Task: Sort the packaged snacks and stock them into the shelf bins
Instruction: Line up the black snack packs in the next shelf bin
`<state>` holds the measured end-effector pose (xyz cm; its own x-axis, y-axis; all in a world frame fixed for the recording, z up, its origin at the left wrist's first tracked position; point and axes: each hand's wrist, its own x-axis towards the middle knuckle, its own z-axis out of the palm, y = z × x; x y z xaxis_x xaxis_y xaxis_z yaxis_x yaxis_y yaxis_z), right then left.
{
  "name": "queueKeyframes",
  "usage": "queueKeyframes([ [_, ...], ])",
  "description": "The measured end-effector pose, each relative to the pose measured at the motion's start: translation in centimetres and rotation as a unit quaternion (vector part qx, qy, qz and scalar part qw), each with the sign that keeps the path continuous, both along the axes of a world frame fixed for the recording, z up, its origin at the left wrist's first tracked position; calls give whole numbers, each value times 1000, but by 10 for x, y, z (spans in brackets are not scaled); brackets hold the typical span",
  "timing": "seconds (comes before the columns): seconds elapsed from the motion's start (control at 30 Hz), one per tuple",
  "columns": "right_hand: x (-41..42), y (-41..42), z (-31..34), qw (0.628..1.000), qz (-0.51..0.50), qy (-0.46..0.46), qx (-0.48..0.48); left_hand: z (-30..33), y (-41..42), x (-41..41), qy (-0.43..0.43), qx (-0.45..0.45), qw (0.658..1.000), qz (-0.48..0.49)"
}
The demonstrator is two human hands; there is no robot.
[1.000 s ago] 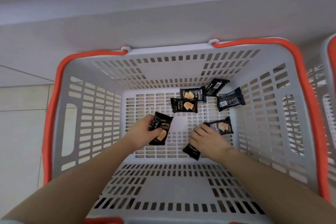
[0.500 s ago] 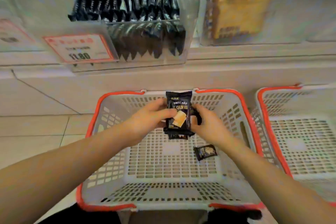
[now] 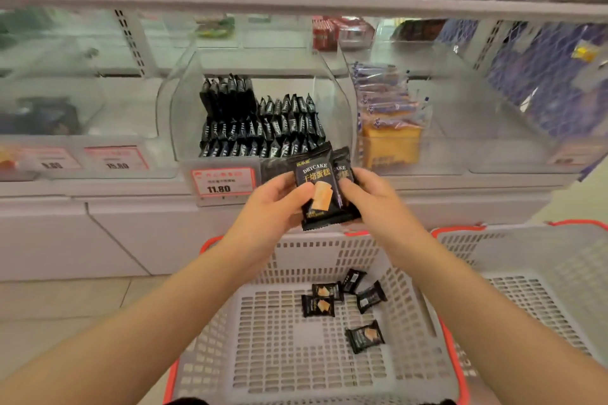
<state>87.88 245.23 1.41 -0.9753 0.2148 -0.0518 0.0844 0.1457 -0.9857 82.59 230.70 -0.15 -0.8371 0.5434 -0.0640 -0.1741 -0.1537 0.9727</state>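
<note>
A clear shelf bin (image 3: 260, 108) stands straight ahead on the lower shelf, holding black packets (image 3: 260, 128) stood on edge in tight rows. Its red-framed price tag (image 3: 223, 181) reads 11.80 and hangs on the front lip, just left of the hands. To the right, a neighbouring bin (image 3: 411, 128) holds clear-wrapped yellow cakes (image 3: 390, 138); the bins to the left are too blurred to identify. Below, a grey basket (image 3: 230, 322) with an orange rim sits on the floor, and five loose packets (image 3: 348, 306) lie flat on its slotted bottom, toward the right side. A second basket (image 3: 543, 273) stands beside it on the right.

Between the basket and the bin, the left hand (image 3: 276, 200) and the right hand (image 3: 371, 197) grip a small bunch of DRYCAKE packets (image 3: 317, 187) from either side, fingers curled round the edges and the left thumb pressed on the front one. The front packet stands nearly upright, long axis vertical and tipped slightly left at the top, its printed face toward the camera. At least one more packet sits behind it, perhaps two. The bin's front wall stands just beyond the bunch.
</note>
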Motion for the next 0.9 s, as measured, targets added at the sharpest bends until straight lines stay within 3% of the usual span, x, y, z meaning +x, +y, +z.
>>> queueKeyframes([
  [0.13, -17, -23, 30, 999, 25, 47, 1, 31, -3, -18, 45, 37, 998, -2],
  [0.27, -51, -33, 51, 995, -7, 70, 67, 62, -4, -52, 56, 36, 998, -7],
  [0.33, -73, -31, 58, 995, -19, 53, 85, 73, -9, -74, 78, -19, 996, -32],
  [0.4, -99, -25, 64, 997, -9, 17, 77, 82, -18, -103, 153, -154, 974, -68],
  [0.47, -127, -17, 67, 993, -9, -26, 116, 88, -27, -136, 227, -302, 924, -63],
  [0.53, -156, -9, 67, 979, -33, -57, 195, 91, -32, -168, 301, -427, 852, -31],
  [0.63, -195, -4, 61, 941, -40, -95, 323, 87, -26, -207, 393, -561, 728, -37],
  [0.73, -228, -5, 54, 893, -50, -100, 436, 81, -14, -237, 425, -661, 612, -93],
  [0.8, -246, -9, 51, 887, -61, -90, 449, 77, -8, -252, 430, -684, 577, -117],
  [0.9, -266, -19, 46, 876, -79, -78, 469, 74, -4, -269, 444, -682, 564, -139],
])
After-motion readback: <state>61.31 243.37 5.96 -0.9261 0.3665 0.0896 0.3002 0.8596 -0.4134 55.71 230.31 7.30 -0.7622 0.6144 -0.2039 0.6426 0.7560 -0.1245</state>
